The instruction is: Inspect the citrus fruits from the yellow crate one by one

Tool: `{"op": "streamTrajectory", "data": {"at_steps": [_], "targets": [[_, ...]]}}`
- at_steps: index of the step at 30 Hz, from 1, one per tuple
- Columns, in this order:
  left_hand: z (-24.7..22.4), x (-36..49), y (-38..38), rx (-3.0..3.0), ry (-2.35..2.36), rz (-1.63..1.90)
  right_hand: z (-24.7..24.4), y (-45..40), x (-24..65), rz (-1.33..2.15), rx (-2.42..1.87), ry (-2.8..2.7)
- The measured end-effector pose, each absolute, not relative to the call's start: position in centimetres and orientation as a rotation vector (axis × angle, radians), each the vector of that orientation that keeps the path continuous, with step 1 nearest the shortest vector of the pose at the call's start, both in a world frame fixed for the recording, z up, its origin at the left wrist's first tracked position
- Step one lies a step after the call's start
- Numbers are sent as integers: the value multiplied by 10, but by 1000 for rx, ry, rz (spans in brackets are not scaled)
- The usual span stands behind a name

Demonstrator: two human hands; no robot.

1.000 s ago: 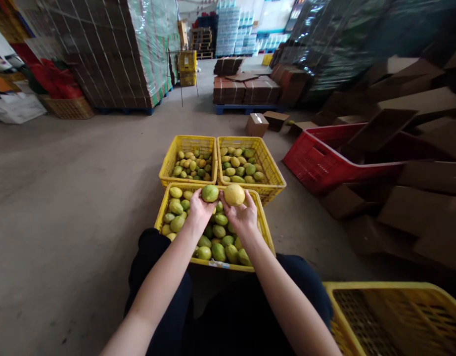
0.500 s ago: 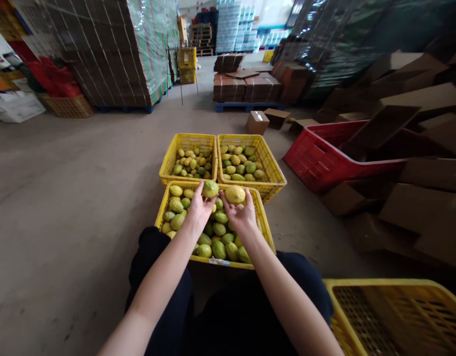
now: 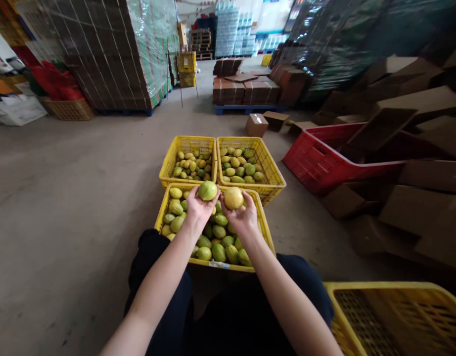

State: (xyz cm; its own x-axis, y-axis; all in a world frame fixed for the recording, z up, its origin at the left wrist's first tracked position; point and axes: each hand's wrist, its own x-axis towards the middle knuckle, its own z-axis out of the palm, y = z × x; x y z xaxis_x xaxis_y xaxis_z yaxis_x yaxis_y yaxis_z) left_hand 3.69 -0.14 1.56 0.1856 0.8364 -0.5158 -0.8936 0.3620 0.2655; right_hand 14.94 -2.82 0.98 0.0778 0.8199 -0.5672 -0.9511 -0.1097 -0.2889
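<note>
My left hand (image 3: 201, 205) holds a green lemon (image 3: 207, 191), its fingers curled beneath the fruit. A yellow lemon (image 3: 233, 198) rests in my right hand (image 3: 243, 216), gripped between the thumb and fingers. Both hands are side by side above the far part of the near yellow crate (image 3: 269, 237), which is full of green and yellow lemons (image 3: 218, 252). Behind it stand two more yellow crates, the left one (image 3: 168, 158) with smaller lemons and the right one (image 3: 274, 170) with mixed green and yellow ones. My forearms cover part of the near crate.
Another yellow crate (image 3: 380, 285) stands at my lower right. To the right, a red crate (image 3: 313, 158) lies among loose cardboard boxes (image 3: 428, 207). Farther off are a small carton (image 3: 256, 124), flattened cardboard on a blue pallet (image 3: 235, 110), and a wrapped stack (image 3: 150, 49).
Both lemons have turned somewhat in my hands. The left one has shifted slightly left and shows a rounder green side; the right one has dropped a little. The camera view has tilted slightly.
</note>
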Motion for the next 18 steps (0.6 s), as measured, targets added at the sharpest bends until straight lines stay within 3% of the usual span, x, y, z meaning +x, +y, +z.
{"op": "streamTrajectory", "data": {"at_steps": [10,18], "targets": [[35,30,-13,-35,456,1282,15,-37,153,1593,-521,-115],[26,31,-10,120,630,1160,22,-39,167,1578,-535,-248]]}}
